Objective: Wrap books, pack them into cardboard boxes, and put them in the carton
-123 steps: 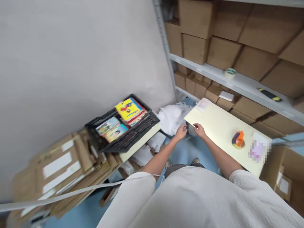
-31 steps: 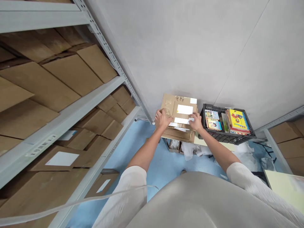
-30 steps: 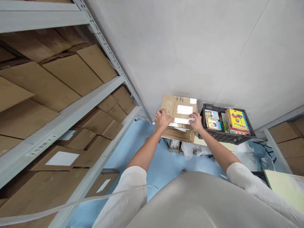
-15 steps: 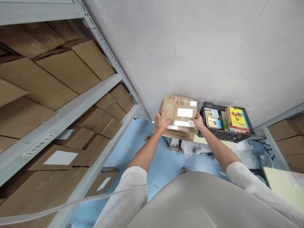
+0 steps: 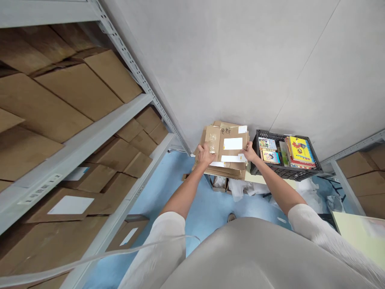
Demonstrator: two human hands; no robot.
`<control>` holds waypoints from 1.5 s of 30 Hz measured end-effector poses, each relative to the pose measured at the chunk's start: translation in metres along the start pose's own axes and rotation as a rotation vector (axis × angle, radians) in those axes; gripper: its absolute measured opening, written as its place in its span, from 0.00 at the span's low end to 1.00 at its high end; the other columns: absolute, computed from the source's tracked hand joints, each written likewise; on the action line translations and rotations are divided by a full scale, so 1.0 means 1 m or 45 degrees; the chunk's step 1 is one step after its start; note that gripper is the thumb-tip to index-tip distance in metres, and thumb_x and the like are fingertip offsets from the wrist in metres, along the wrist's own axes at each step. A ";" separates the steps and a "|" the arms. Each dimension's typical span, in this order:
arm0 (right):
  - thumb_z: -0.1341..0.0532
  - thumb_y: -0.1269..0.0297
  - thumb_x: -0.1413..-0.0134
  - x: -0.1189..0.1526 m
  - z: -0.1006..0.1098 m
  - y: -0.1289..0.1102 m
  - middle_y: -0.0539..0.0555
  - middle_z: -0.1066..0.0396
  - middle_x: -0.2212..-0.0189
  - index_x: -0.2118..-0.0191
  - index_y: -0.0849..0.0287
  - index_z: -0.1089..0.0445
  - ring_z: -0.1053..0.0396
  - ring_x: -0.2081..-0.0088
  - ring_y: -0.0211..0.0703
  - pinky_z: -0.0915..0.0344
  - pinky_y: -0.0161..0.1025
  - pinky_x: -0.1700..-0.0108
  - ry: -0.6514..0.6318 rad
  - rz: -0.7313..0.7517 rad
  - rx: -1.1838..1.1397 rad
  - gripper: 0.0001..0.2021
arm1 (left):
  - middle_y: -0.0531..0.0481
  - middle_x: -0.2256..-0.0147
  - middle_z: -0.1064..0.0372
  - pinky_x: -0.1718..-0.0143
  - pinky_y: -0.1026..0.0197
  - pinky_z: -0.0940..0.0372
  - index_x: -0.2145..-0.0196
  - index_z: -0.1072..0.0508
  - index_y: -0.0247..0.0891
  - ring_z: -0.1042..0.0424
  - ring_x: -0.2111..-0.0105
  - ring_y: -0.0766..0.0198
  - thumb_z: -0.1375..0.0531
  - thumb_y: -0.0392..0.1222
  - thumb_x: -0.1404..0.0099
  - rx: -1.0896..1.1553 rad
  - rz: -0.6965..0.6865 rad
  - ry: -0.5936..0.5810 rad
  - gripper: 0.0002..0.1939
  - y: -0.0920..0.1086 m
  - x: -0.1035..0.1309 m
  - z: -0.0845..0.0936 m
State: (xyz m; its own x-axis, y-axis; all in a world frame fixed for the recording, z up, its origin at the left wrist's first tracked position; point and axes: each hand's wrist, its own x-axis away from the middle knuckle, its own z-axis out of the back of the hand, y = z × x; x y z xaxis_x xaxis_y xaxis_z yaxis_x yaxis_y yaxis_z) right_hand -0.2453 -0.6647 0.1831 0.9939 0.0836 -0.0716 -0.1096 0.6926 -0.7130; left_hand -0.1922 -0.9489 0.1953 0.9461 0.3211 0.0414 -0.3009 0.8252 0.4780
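A flattened cardboard box [image 5: 234, 153] with white labels, clear tape and black handwriting lies over a stack of flat cardboard [image 5: 230, 173] by the wall. My left hand [image 5: 205, 155] grips its left part, fingers bent over the surface. At the right edge, my right hand [image 5: 249, 152] pinches the cardboard with the thumb on top. The undersides of both grips are hidden. Close to my right hand stands a black plastic crate [image 5: 282, 172] holding colourful books [image 5: 299, 149].
A grey metal rack [image 5: 102, 120] packed with cardboard boxes [image 5: 81, 90] runs along my left. Another rack [image 5: 350, 188] stands at the right. Clear plastic wrapping [image 5: 239, 188] hangs below the pale table [image 5: 257, 176]. A pale tabletop [image 5: 357, 245] is at lower right.
My right hand has taken a fuller grip on the flattened box's right edge. The box has shifted slightly towards me. My view has moved a little.
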 end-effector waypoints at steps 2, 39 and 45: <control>0.42 0.65 0.39 0.000 0.006 -0.001 0.59 0.23 0.51 0.39 0.55 0.45 0.24 0.56 0.49 0.26 0.46 0.50 -0.052 -0.061 -0.069 0.24 | 0.34 0.38 0.41 0.44 0.43 0.29 0.28 0.44 0.45 0.24 0.46 0.38 0.30 0.49 0.35 0.018 -0.004 0.008 0.44 0.000 -0.001 0.002; 0.40 0.58 0.41 0.331 0.308 0.252 0.61 0.26 0.56 0.47 0.62 0.25 0.30 0.52 0.54 0.32 0.51 0.43 1.394 -0.843 0.121 0.20 | 0.33 0.33 0.37 0.30 0.39 0.40 0.28 0.38 0.39 0.37 0.32 0.38 0.40 0.39 0.30 0.296 -1.360 -0.435 0.34 0.393 0.180 -0.179; 0.42 0.59 0.40 0.476 0.346 0.322 0.64 0.26 0.49 0.37 0.62 0.30 0.28 0.49 0.56 0.31 0.52 0.40 1.480 -1.201 0.113 0.27 | 0.33 0.35 0.35 0.31 0.39 0.39 0.29 0.37 0.39 0.37 0.33 0.38 0.39 0.39 0.31 0.216 -1.576 -0.715 0.34 0.473 0.310 -0.264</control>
State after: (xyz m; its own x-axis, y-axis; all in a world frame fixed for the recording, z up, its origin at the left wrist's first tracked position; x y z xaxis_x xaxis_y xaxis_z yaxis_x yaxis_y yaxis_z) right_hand 0.1886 -0.1534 0.1609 0.1463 -0.9776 -0.1515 0.6008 0.2094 -0.7714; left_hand -0.0732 -0.3362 0.2027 0.5168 -0.8410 -0.1603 0.7485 0.3530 0.5614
